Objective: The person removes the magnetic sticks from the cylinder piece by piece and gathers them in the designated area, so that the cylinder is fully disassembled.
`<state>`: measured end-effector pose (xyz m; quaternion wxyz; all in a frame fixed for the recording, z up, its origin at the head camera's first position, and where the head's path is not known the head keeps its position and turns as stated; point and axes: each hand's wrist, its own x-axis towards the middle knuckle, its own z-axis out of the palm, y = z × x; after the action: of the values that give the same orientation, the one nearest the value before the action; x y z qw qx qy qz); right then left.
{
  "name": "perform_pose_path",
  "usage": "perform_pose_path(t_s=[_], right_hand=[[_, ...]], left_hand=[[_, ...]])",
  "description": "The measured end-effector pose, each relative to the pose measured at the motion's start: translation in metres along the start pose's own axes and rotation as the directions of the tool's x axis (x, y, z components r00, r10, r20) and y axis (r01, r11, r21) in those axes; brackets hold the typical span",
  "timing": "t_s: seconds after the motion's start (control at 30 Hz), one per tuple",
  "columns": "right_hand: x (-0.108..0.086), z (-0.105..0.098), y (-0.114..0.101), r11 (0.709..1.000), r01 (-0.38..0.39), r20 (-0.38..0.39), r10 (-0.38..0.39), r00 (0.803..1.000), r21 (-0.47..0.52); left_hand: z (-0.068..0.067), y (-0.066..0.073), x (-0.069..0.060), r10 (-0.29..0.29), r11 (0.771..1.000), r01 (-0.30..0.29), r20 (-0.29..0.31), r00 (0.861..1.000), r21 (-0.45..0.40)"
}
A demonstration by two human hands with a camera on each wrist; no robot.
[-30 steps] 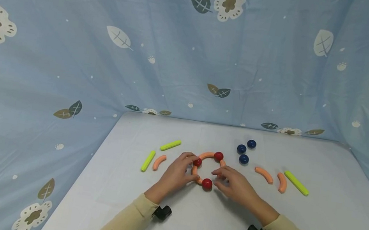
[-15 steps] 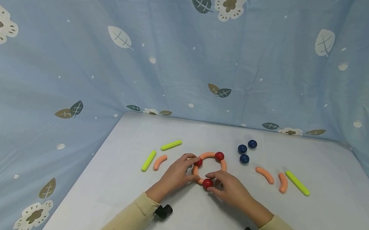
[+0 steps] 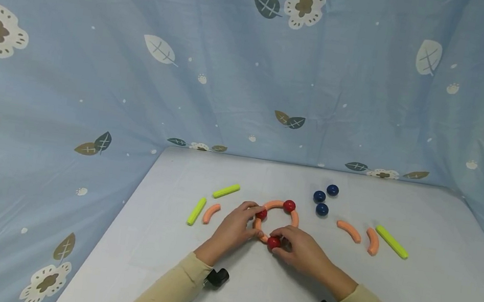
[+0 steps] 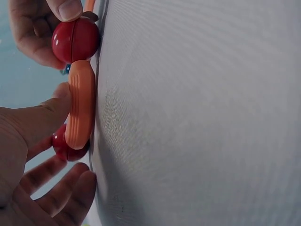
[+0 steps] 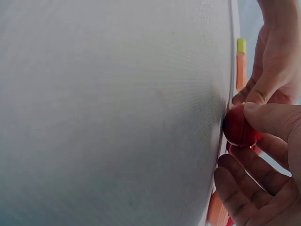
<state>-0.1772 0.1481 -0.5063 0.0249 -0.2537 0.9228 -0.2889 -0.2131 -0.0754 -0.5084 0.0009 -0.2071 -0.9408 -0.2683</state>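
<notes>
A ring of orange curved rods and red balls lies on the white table. My left hand [image 3: 235,225] is at its left side: the thumb rests on the front-left orange curved rod [image 4: 81,106] and the fingers reach the left red ball [image 3: 261,214]. At the front of the ring, my right hand [image 3: 302,250] pinches the front red ball [image 5: 240,126] between thumb and finger. That ball touches the end of the front-left rod. A third red ball [image 3: 289,205] joins the back rod [image 3: 275,204] and the right rod [image 3: 295,219], whose near end the right hand hides.
Left of the ring are two lime-green straight rods [image 3: 197,211] and an orange curved rod [image 3: 212,213]. Behind right sit three dark blue balls [image 3: 322,210]. On the right lie two orange curved rods [image 3: 349,231] and a lime-green rod [image 3: 392,242]. A patterned blue cloth [image 3: 217,65] hangs behind.
My right hand has moved left and toward the table's front, from beside the right rod to the front red ball, and now pinches it. The left hand stays in place on the ring.
</notes>
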Motion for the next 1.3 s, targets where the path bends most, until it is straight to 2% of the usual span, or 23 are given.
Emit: perform_pose_path(t_s=[0.33,0.57,0.73,1.07,1.3], right_hand=[[-0.012,-0.005,0.003,0.999,-0.042,-0.003,0.042,0.999,-0.019],[-0.023,-0.016,0.018,0.996,-0.085,-0.034,0.084,0.996,-0.020],[-0.026,-0.025,0.034,0.994,-0.105,-0.085,0.102,0.991,-0.027],[-0.014,-0.049,0.067,0.981,-0.189,-0.179,0.179,0.967,-0.041],[-0.003,-0.056,0.081,0.979,-0.195,-0.201,0.180,0.963,-0.055]], left_hand=[[0.000,0.003,-0.002,-0.010,1.000,0.010,-0.009,1.000,-0.021],[0.001,0.002,-0.003,0.020,1.000,-0.020,-0.023,1.000,-0.007],[0.002,0.002,-0.002,0.022,1.000,-0.022,-0.024,0.999,-0.008],[0.002,0.000,-0.001,0.012,1.000,-0.012,-0.016,1.000,-0.018],[0.003,0.000,-0.001,0.005,1.000,-0.006,-0.011,1.000,-0.028]])
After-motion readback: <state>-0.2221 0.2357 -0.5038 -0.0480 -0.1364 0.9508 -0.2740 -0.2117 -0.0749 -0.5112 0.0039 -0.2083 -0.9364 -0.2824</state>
